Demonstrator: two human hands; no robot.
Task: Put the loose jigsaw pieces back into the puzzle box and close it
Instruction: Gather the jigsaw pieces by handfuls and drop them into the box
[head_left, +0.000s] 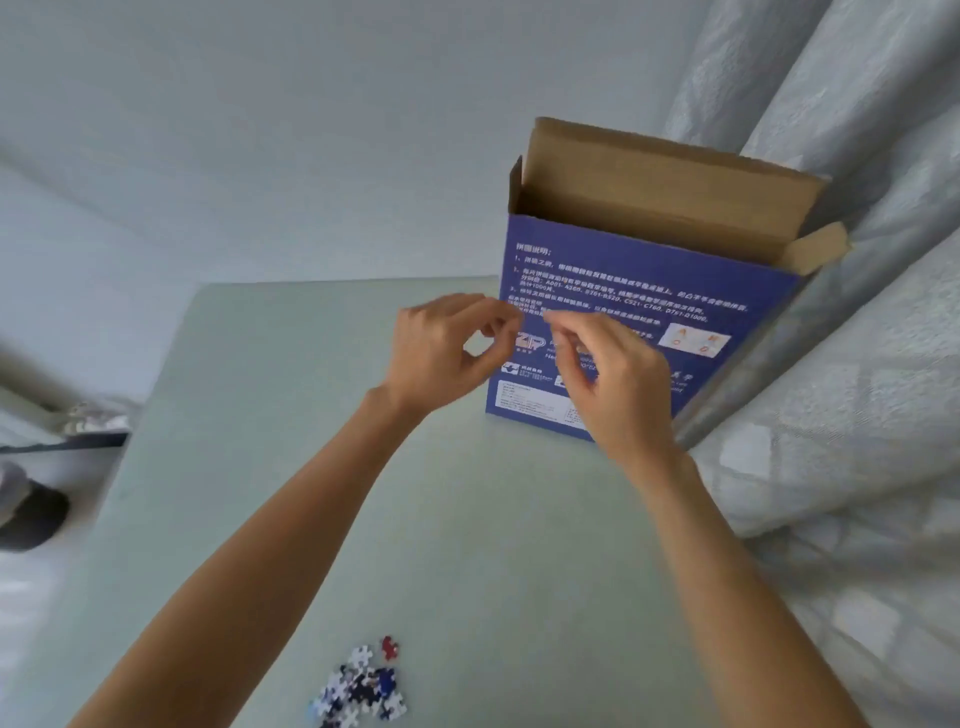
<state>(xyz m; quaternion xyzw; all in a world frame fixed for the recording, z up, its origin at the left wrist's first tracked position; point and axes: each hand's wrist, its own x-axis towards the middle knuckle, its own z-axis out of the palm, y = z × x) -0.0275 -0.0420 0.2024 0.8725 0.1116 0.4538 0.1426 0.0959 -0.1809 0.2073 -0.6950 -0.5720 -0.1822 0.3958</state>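
Observation:
The blue puzzle box (613, 291) stands upright at the table's far right, its top open with the brown lid flap (670, 176) raised behind. A small pile of loose jigsaw pieces (363, 686) lies at the near edge, with one red piece (388, 647) beside it. Both hands hover in front of the box's printed face, fingertips almost meeting. My left hand (447, 348) has thumb and fingers curled into a ring, and no piece shows in it. My right hand (618, 374) shows its back, fingers curled; anything in them is hidden.
The pale green table (291, 467) ends just behind the box. Grey curtains (857, 338) hang against the box's right side. A dark object (36, 514) sits low at the left, off the table.

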